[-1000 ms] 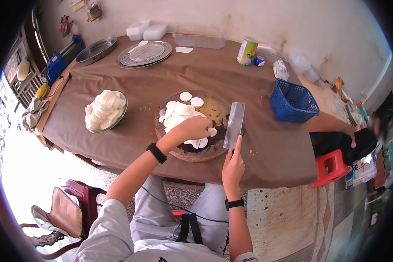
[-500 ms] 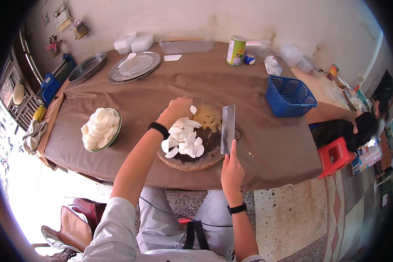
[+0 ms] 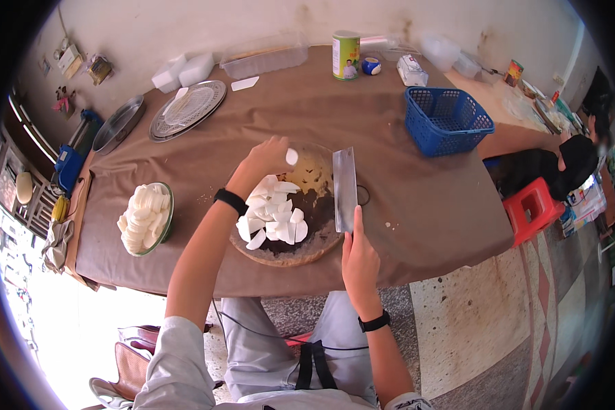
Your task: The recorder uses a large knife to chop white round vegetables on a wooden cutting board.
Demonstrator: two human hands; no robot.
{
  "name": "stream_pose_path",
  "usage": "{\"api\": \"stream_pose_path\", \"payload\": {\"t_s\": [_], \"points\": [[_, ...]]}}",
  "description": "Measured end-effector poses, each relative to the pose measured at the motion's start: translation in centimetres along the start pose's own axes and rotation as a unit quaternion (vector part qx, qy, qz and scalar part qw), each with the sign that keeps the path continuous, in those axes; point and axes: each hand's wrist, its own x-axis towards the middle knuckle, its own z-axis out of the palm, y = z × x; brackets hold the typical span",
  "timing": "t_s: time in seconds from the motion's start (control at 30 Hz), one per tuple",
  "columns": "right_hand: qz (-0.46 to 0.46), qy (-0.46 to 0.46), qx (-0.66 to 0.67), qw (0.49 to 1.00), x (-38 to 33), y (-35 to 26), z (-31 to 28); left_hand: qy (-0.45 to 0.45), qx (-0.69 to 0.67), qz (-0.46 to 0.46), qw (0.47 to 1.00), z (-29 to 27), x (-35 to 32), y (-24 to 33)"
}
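Note:
My left hand [image 3: 269,156] is closed over the far-left part of a round chopping board [image 3: 266,258], a white slice [image 3: 292,156] at its fingertips. The fingers are partly hidden behind the back of the hand. Below it on the board lies a heap of cut white pieces [image 3: 273,213], some of them wedge-shaped. My right hand [image 3: 361,268] grips a cleaver [image 3: 345,189] with the index finger stretched along it. Its broad blade stands at the board's right edge, pointing away from me. To the left, a green-rimmed bowl [image 3: 170,231] is piled with round white slices [image 3: 145,213].
A blue basket [image 3: 449,121] stands at the right on the brown-covered table [image 3: 430,198]. Along the back are metal trays [image 3: 188,109], a clear plastic box [image 3: 265,61] and a green can [image 3: 346,56]. A person [image 3: 579,156] sits beyond a red stool [image 3: 534,208].
The whole view has shifted and tilted a little. My left hand, with the slice, has moved slightly farther from me over the board. The cleaver stays beside the board in my right hand.

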Motion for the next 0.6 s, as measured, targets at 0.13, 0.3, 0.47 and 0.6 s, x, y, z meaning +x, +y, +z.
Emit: {"api": "stream_pose_path", "payload": {"t_s": [0.13, 0.3, 0.47, 0.6], "points": [[0.045, -0.013, 0.065, 0.997, -0.1, 1.3, -0.7, 0.017, -0.031, 0.054, 0.998, -1.7, -4.1, 8.7], [0.034, 0.013, 0.093, 0.995, 0.5, 0.4, -2.1, 0.056, -0.097, 0.067, 0.991, 2.8, -8.6, 12.0], [0.005, -0.031, 0.035, 0.999, 1.3, 0.5, -4.7, 0.184, 0.018, 0.098, 0.978, 6.2, -11.6, 12.8], [-0.035, -0.052, 0.005, 0.998, 1.8, -0.1, -5.6, 0.096, 0.084, 0.092, 0.988, 6.2, -14.6, 14.1]]}}
